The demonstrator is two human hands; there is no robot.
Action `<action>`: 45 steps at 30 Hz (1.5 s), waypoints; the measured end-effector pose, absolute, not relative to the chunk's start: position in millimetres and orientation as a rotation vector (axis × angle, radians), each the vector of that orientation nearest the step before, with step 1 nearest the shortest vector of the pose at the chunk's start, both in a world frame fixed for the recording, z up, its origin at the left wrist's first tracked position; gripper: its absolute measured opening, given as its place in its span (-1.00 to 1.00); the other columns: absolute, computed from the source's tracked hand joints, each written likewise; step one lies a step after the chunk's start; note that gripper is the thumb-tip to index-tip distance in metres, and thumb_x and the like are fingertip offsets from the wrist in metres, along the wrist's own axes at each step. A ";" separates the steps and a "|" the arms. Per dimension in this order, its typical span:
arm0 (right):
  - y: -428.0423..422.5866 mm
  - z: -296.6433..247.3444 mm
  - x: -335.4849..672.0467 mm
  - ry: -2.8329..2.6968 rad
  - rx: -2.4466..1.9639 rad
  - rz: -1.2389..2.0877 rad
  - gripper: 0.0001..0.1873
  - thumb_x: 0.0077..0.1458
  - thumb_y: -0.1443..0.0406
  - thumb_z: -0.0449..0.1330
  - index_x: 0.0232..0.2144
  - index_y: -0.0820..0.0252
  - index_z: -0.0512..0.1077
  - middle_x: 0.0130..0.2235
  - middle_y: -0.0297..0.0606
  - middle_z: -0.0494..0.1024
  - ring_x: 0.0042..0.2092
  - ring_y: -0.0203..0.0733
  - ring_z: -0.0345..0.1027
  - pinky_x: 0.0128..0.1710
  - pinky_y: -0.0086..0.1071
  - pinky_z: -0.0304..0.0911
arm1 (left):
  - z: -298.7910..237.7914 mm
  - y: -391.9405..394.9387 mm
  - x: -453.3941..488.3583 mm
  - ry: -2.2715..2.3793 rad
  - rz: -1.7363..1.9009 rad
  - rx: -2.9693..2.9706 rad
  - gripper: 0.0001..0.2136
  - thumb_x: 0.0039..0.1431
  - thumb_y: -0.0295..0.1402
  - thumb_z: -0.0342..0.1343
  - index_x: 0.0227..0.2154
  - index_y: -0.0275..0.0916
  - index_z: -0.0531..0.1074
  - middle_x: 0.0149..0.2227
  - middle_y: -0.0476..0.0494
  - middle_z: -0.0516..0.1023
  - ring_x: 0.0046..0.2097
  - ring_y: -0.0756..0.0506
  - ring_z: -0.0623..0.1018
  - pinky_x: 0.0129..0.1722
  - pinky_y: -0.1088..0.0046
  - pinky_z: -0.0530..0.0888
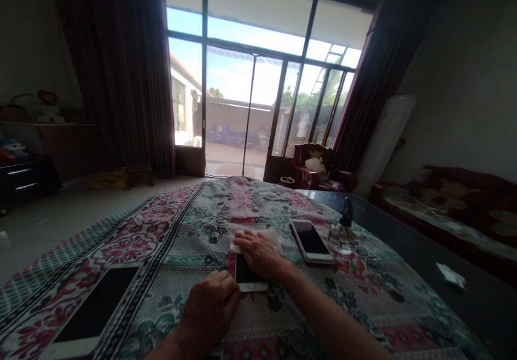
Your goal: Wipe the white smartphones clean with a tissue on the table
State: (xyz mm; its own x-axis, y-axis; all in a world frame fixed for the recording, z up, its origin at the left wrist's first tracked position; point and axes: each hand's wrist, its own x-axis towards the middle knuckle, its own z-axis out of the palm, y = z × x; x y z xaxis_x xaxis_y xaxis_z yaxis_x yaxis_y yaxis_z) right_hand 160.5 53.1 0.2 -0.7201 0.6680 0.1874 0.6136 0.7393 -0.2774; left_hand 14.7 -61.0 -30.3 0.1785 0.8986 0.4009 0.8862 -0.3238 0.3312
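Note:
A white-framed smartphone (252,285) lies face up on a patterned cloth, in front of me. My right hand (258,251) presses a folded white tissue (273,238) down over its upper part, fingers bent over the tissue and hiding much of the screen. My left hand (210,309) is closed at the lower left edge of that phone, its fingertips against the corner. Right of them is a second white phone (310,240), apparently lying on another flat item. A larger white device with a dark screen (99,306) lies at the left.
A clear bottle with a black pump top (346,225) stands beyond the second phone. The floral tablecloth (210,225) covers the table; a dark glossy surface (407,252) adjoins on the right, with a crumpled white tissue (451,275) on it. An armchair (313,161) is near the glass doors.

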 end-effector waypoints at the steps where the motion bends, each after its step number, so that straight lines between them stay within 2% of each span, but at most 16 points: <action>1: 47.0 -1.4 164.3 -2.671 -0.963 0.300 -0.57 0.26 0.32 -0.08 0.11 0.02 0.34 0.25 -0.28 0.28 0.28 -0.05 0.07 0.24 0.01 -0.06 | -30.2 -60.7 14.4 1.831 0.862 2.346 -0.84 0.18 -0.47 0.05 -0.49 -0.20 0.44 -0.42 -0.02 0.52 -0.31 -0.06 0.52 -0.32 0.46 0.32; 7: 9.2 -4.0 182.7 -2.702 -0.812 0.428 -0.54 0.25 0.33 -0.06 0.17 0.01 0.27 0.28 -0.28 0.22 0.30 -0.01 0.02 0.25 0.00 -0.05 | -31.9 -59.8 13.6 1.935 0.930 2.230 -0.89 0.11 -0.41 0.11 -0.51 -0.20 0.38 -0.43 0.00 0.48 -0.33 -0.06 0.49 -0.34 0.46 0.32; 15: -12.8 4.8 190.1 -2.713 -0.745 0.469 -0.59 0.27 0.34 -0.08 0.09 -0.03 0.35 0.26 -0.38 0.26 0.29 -0.04 0.04 0.24 -0.01 -0.02 | -30.8 -61.0 12.8 1.925 0.940 2.215 -0.89 0.09 -0.40 0.10 -0.53 -0.18 0.34 -0.46 0.00 0.44 -0.36 -0.07 0.48 -0.35 0.45 0.34; 18: -7.9 7.1 192.6 -2.709 -0.715 0.442 -0.59 0.26 0.36 -0.07 0.08 -0.03 0.37 0.23 -0.38 0.31 0.28 -0.08 0.08 0.24 -0.08 0.00 | -30.8 -60.5 11.1 1.882 0.974 2.195 -0.98 0.09 -0.38 0.09 -0.40 -0.19 0.39 -0.44 -0.01 0.46 -0.36 -0.08 0.49 -0.34 0.43 0.37; 22: 1.5 11.5 204.2 -2.729 -0.648 0.393 -0.57 0.18 0.42 -0.03 0.01 0.00 0.42 0.18 -0.37 0.39 0.23 -0.18 0.17 0.24 -0.18 0.01 | -34.0 -60.1 8.8 1.842 1.008 2.147 -0.74 0.06 -0.40 0.08 -0.15 -0.22 0.41 -0.34 -0.08 0.52 -0.29 -0.10 0.52 -0.26 0.39 0.43; 25: 7.0 13.0 213.7 -2.726 -0.636 0.368 -0.57 0.12 0.45 0.00 -0.03 0.02 0.45 0.16 -0.35 0.41 0.19 -0.21 0.25 0.25 -0.21 0.01 | -36.4 -60.4 8.0 1.806 1.038 2.164 -0.67 0.05 -0.43 0.05 -0.07 -0.21 0.40 -0.21 -0.14 0.53 -0.16 -0.14 0.52 -0.14 0.33 0.44; 28: 8.9 8.6 214.8 -2.658 -0.708 0.354 -0.57 0.10 0.45 0.00 -0.06 0.03 0.48 0.15 -0.34 0.42 0.18 -0.20 0.26 0.27 -0.20 -0.01 | -36.5 -60.0 7.6 1.787 1.083 2.161 -0.66 0.08 -0.46 0.00 -0.06 -0.20 0.42 -0.14 -0.16 0.51 -0.07 -0.15 0.49 -0.04 0.28 0.42; 31: 6.1 -0.5 206.4 -2.550 -0.776 0.367 -0.58 0.11 0.45 -0.01 -0.08 0.07 0.49 0.12 -0.29 0.45 0.15 -0.19 0.30 0.25 -0.20 0.03 | -36.5 -58.0 6.4 1.784 1.111 2.140 -0.68 0.09 -0.49 -0.04 -0.09 -0.20 0.44 -0.16 -0.14 0.53 -0.07 -0.13 0.49 -0.02 0.29 0.42; 36: -8.3 -12.1 187.5 -2.401 -0.827 0.392 -0.68 0.14 0.43 0.02 -0.17 0.13 0.52 0.08 -0.22 0.49 0.10 -0.16 0.33 0.24 -0.18 0.06 | -45.4 -50.8 2.1 1.884 1.247 2.117 -0.65 0.07 -0.49 -0.03 -0.06 -0.28 0.44 -0.07 -0.20 0.54 0.01 -0.17 0.47 0.08 0.20 0.40; 41: -18.9 -7.2 184.3 -2.429 -0.793 0.377 -0.70 0.19 0.39 0.02 -0.12 0.09 0.49 0.07 -0.24 0.47 0.08 -0.17 0.31 0.16 -0.24 0.14 | -53.4 -42.9 -2.7 1.930 1.235 2.115 -0.68 0.11 -0.48 -0.04 -0.12 -0.27 0.52 0.00 -0.23 0.54 0.08 -0.20 0.44 0.13 0.14 0.38; 45: -15.3 0.5 192.1 -2.480 -0.768 0.386 -0.65 0.16 0.44 0.01 -0.11 0.07 0.50 -0.04 -0.24 0.49 0.00 -0.22 0.33 0.04 -0.34 0.21 | -52.9 -39.9 -4.2 1.922 1.210 2.105 -0.65 0.10 -0.51 -0.04 -0.12 -0.20 0.55 0.03 -0.18 0.54 0.10 -0.18 0.44 0.15 0.15 0.37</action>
State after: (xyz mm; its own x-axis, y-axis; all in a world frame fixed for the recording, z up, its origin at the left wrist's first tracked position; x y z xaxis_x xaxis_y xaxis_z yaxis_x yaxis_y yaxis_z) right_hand 192.1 -15.3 0.5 -0.7093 0.5893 0.3867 0.4438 0.7996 -0.4045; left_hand -4.2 -39.9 -52.9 -0.0753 0.8612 0.5027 0.8257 -0.2288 0.5157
